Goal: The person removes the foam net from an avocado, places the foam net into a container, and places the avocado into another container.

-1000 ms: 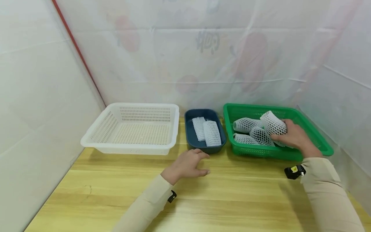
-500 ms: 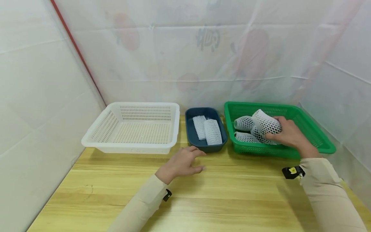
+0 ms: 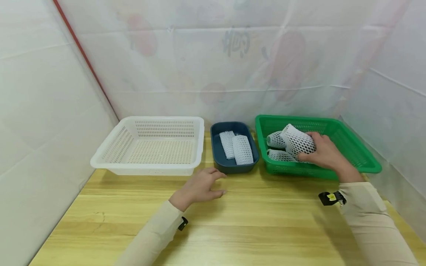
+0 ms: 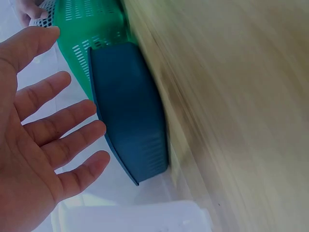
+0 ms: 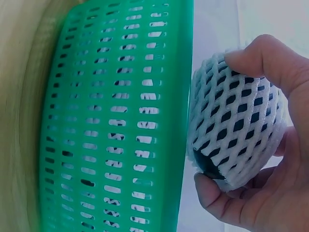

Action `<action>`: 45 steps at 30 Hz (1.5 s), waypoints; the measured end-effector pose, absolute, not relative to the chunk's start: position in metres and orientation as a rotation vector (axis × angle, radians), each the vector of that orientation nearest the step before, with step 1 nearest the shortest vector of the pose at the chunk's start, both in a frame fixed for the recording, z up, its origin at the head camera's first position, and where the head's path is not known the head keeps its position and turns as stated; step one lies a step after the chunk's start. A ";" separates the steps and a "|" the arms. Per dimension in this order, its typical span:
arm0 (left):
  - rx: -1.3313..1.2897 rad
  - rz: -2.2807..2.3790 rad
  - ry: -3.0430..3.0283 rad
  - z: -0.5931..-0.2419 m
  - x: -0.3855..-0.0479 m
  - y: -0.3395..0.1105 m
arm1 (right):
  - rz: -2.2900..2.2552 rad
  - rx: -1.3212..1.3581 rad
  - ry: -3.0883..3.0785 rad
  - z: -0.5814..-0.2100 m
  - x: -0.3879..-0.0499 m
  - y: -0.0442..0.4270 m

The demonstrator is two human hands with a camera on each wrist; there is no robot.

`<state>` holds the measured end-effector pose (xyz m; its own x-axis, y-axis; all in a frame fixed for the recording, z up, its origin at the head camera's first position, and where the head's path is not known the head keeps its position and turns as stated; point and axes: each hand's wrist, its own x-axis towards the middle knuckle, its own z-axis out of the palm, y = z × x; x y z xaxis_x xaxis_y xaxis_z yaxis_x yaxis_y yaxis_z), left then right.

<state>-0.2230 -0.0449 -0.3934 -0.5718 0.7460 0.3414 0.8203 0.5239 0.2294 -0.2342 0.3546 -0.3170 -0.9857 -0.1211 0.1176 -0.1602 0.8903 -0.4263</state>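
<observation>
My right hand (image 3: 327, 153) grips a dark, rounded object in a white foam net (image 3: 297, 141), above the left part of the green basket (image 3: 357, 151). In the right wrist view, the thumb and fingers curl round the foam net (image 5: 236, 118), and a dark end shows at its opening. More foam-netted pieces (image 3: 276, 139) lie in the basket below and left of it. My left hand (image 3: 199, 186) hovers over the table before the blue tray (image 3: 233, 169), fingers spread and holding nothing. Two white foam net sleeves (image 3: 242, 149) lie flat in that tray.
A white perforated basket (image 3: 149, 170) stands left of the blue tray, with nothing visible inside. All three containers stand in a row at the back of the wooden table (image 3: 253, 229). White sheeting (image 3: 186, 74) hangs behind and at both sides.
My right hand has carried the foam-netted object leftward within the green basket, over the other pieces. My left hand has drifted left, a little away from the blue tray.
</observation>
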 end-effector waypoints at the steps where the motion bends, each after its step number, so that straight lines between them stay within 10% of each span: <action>1: -1.334 -0.554 -2.567 -0.394 -0.222 -0.046 | 0.680 0.223 -2.968 -0.317 -0.234 0.354; 45: -1.208 -0.644 -2.780 -0.393 -0.212 -0.094 | 0.599 0.516 -2.872 -0.317 -0.205 0.281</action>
<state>-0.2121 -0.0945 -0.3926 -0.6955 0.6901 0.2002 0.7078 0.6102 0.3558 -0.2050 0.2815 -0.3170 -0.9271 -0.2992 0.2257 -0.3644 0.8601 -0.3569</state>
